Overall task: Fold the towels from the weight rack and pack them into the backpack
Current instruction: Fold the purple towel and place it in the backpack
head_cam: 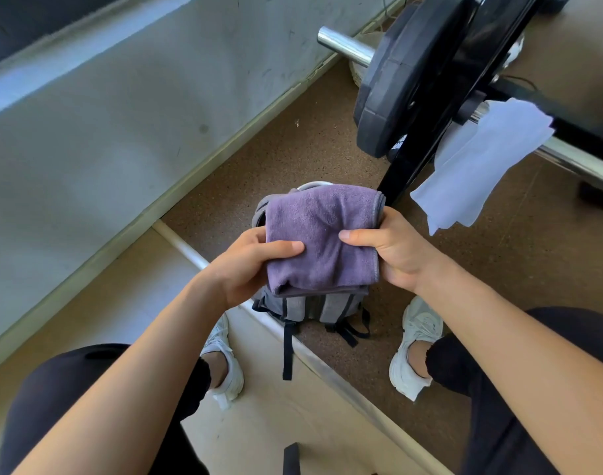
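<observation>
Two-handed hold: left hand (248, 265) is gripping the left edge of the folded purple towel (322, 241), right hand (392, 252) pinching its right edge, just above the backpack (313, 308). Right of the backpack, a pale towel (481, 162) is hanging on the barbell (574, 159). Risk: folds springing apart if either grip is slackening during lowering.

purple towel (324, 241): soft napped cloth, matt, stitched hem; pale towel (481, 166): thinner, smoother cloth, matt; backpack (310, 306): grey woven fabric, black webbing straps; bar (344, 46): polished metal, chrome-like, glossy; weight plate (402, 84): black, matt, slightly grainy, rubber or coated metal, cannot tell which; rack upright (402, 176): black, smooth, glossy finish; floor (310, 149): brown, speckled, rough-looking, matt; wall (122, 132): grey, matt, scuffed; shoes (416, 344): white, mesh-like upper, matt.
</observation>
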{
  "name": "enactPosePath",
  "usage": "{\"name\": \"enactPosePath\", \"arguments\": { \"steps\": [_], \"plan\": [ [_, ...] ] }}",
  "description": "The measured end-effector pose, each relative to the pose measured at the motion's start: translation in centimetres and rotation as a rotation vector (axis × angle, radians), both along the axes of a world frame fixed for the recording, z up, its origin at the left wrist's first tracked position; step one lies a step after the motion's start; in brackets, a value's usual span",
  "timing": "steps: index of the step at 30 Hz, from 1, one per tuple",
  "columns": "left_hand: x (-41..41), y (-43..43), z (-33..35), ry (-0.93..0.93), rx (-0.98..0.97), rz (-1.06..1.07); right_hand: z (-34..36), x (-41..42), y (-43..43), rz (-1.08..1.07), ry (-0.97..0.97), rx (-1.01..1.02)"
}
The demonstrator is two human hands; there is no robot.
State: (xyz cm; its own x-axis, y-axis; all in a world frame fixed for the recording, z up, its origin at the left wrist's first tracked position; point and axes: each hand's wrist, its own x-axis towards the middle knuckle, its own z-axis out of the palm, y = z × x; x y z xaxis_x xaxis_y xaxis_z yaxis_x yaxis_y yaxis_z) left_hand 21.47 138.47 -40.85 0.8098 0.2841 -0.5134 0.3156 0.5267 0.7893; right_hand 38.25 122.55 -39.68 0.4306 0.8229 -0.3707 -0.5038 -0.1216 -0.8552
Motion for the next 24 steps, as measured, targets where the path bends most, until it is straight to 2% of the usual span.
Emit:
{"name": "enactPosePath", "arguments": {
  "steps": [6,14,21,24],
  "plan": [
    [0.2,0.3,-0.5,-0.113,0.113,0.148,0.4,0.3,-0.6,0.207,-0.07,-0.051],
    [-0.1,1.2,-0.1,-0.23,0.096,0.127,0.6,1.0,-0.5,0.158,-0.025,0.05],
    [0.1,1.6,0.2,-0.281,-0.065,0.111,0.6,1.2,-0.3,0.195,-0.013,0.174],
    [0.1,1.7,0.8,-0.245,-0.181,0.094,0.5,0.9,-0.3,0.197,-0.13,0.161]
  ]
}}
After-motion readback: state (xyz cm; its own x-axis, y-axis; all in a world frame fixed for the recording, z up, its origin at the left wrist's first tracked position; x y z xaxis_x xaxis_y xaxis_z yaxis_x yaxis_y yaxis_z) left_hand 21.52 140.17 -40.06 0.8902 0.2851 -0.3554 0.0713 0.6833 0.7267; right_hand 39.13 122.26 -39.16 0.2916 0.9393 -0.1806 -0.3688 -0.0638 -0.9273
